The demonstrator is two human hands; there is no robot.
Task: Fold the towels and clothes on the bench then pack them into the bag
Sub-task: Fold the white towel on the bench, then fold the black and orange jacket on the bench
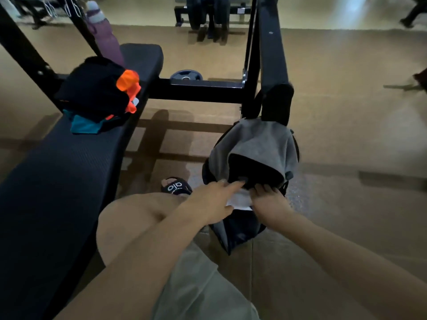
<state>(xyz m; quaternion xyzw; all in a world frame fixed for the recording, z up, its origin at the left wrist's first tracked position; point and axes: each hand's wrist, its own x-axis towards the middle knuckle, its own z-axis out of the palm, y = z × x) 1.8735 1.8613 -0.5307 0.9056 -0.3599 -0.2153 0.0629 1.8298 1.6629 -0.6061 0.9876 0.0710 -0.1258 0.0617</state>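
On the gym floor right of the padded black tabletop, both hands work at the mouth of a grey-and-black fabric bag: the left hand presses a folded white towel with extended fingers, the right hand's grip curled on the bag's rim. Folded black, orange and teal clothes sit stacked at the tabletop's far end

The worktop has matt black padding with a fine ribbed texture; the folded clothes on it are soft cloth, black, orange and teal; the bag is matt grey and black fabric; the frame is black painted metal with a dull sheen; the floor looks smooth and matt.
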